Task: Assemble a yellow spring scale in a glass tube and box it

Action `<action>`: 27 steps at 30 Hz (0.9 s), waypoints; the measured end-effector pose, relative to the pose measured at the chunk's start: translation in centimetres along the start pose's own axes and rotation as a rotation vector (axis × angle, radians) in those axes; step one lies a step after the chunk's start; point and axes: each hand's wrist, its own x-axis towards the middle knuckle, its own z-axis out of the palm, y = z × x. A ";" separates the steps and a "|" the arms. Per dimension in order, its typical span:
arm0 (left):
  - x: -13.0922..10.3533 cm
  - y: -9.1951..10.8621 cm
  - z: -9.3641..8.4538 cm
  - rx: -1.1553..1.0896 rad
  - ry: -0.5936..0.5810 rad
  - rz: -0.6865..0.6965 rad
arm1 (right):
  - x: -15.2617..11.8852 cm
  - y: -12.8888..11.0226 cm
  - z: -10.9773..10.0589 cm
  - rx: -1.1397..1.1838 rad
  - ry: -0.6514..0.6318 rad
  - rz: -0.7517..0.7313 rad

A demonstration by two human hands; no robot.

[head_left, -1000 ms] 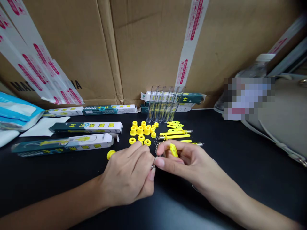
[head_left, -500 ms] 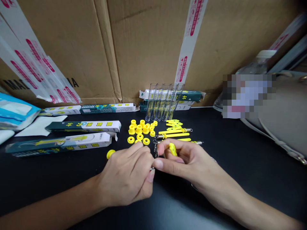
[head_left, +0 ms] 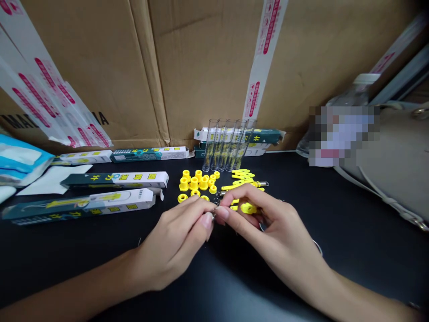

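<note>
My left hand [head_left: 182,239] has its thumb and forefinger closed on a small shiny metal piece [head_left: 213,215], which looks like a spring end. Against the same spot press the thumb and forefinger of my right hand [head_left: 271,219], so most of the metal is covered. A yellow plastic piece [head_left: 248,208] is tucked in the curled fingers of my right hand. Just beyond the fingertips lie small metal rings [head_left: 217,201]. Behind them are yellow rods with metal springs [head_left: 261,184] and flat yellow tabs [head_left: 241,172], partly hidden by my right hand.
Several yellow flanged caps [head_left: 193,182] and yellow rings [head_left: 182,198] sit beyond my left hand. Clear tubes [head_left: 221,147] stand upright behind them. Printed narrow boxes [head_left: 117,180] lie left. A large carton [head_left: 201,67] forms the back; a bottle [head_left: 355,96] and bag [head_left: 398,152] stand right.
My left hand has turned, bringing its thumb up into view, and both pinches have risen slightly. The yellow cap beside my left hand no longer shows. The yellow piece in my right hand has turned.
</note>
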 end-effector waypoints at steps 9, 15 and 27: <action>0.2 -0.2 -0.3 -0.189 0.000 -0.119 | 0.1 0.0 0.1 -0.215 0.141 -0.345; 0.0 -0.3 -0.2 -0.143 0.026 -0.119 | -0.1 -0.1 0.2 -0.161 0.021 -0.283; 0.2 -0.2 0.1 -0.264 0.102 -0.137 | 0.5 -0.7 0.2 0.178 -0.150 0.018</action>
